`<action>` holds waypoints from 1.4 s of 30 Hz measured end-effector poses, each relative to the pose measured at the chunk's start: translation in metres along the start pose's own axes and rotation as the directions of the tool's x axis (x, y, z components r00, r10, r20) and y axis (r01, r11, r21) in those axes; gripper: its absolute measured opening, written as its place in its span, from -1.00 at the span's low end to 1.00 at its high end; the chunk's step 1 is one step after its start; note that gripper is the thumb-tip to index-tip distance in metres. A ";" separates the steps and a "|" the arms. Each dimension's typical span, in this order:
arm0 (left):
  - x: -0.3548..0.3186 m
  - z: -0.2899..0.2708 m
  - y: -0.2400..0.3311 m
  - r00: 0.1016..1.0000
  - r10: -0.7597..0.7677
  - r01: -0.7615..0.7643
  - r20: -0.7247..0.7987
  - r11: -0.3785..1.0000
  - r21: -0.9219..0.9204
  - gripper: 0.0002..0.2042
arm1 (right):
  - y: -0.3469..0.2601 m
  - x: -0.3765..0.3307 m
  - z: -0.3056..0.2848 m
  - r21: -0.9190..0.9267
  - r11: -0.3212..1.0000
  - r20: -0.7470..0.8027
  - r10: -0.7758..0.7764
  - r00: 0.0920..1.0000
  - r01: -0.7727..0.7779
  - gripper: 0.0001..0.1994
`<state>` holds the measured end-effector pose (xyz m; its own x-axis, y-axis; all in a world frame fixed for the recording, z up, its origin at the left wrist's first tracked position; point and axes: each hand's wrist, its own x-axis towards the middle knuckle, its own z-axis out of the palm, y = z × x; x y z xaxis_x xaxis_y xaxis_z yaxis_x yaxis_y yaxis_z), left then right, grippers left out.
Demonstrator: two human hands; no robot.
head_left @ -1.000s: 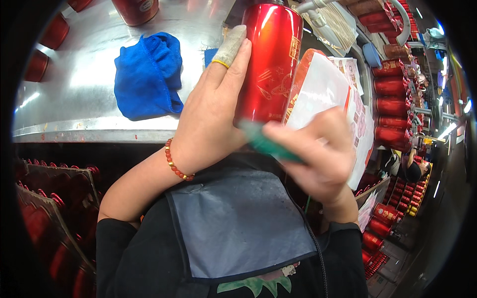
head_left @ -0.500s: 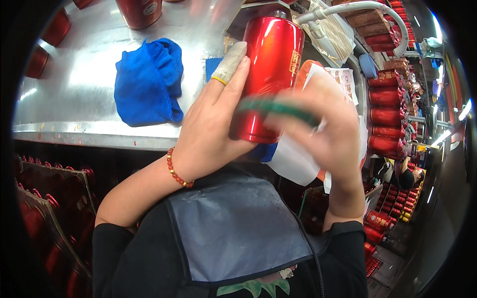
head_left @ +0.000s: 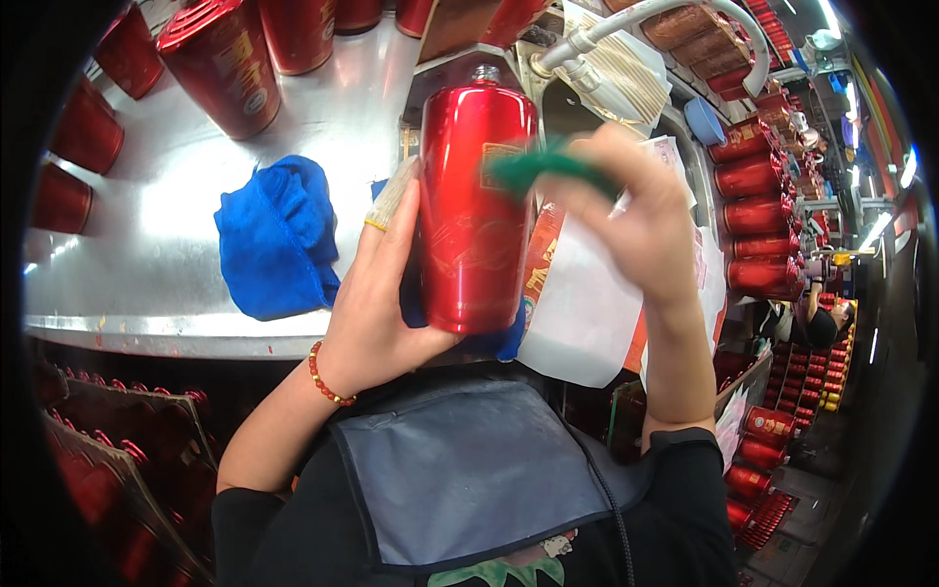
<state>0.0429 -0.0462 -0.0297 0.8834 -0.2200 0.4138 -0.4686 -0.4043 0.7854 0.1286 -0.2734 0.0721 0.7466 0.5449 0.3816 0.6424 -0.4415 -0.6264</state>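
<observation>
A glossy red bottle (head_left: 474,264) with a bare threaded neck lies lengthwise before me, its gold label patch facing up near the right edge. My left hand (head_left: 367,303) grips its left side, fingers along the wall and thumb by the base. A pale cloth finger cover with a yellow edge sits on one of those fingers. My right hand (head_left: 646,210) is closed around a green strip-like thing (head_left: 553,168), too blurred to name exactly. Its tip is at the label; whether it touches cannot be told. A crumpled blue cloth (head_left: 279,240) lies left of the bottle.
Several red containers (head_left: 223,73) stand along the back left of the metal table (head_left: 147,303). White paper sheets (head_left: 587,303) lie at right. A curved grey pipe (head_left: 626,24) arches behind, near a blue bowl (head_left: 702,121). Red bottles (head_left: 758,220) are stacked far right, with another person (head_left: 822,318) beyond.
The bottle has rolled so its label shows nearer the middle. The green thing has moved from the bottle's lower part up to the label. The view has shifted, showing more red containers.
</observation>
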 end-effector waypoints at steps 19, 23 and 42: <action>-0.006 -0.004 -0.010 0.993 -0.036 0.028 0.109 0.997 0.077 0.11 | -0.007 -0.065 0.031 0.478 0.757 -0.042 0.525 0.850 -0.444 -0.83; -0.003 -0.007 -0.006 0.988 -0.054 0.037 0.144 0.993 0.113 0.12 | -0.008 -0.077 0.021 0.266 0.894 -0.185 0.414 0.891 -0.360 -0.84; -0.016 -0.090 -0.042 0.998 -0.055 0.052 -0.018 0.743 0.667 -0.55 | -0.009 -0.068 0.028 -0.248 0.960 -0.200 -0.186 0.962 0.134 -0.61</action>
<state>0.0484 0.0547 -0.0279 0.9076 -0.1818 0.3783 -0.3055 -0.9042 0.2985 0.0678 -0.2861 0.0323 0.6336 0.4640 0.6191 0.7591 -0.5272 -0.3818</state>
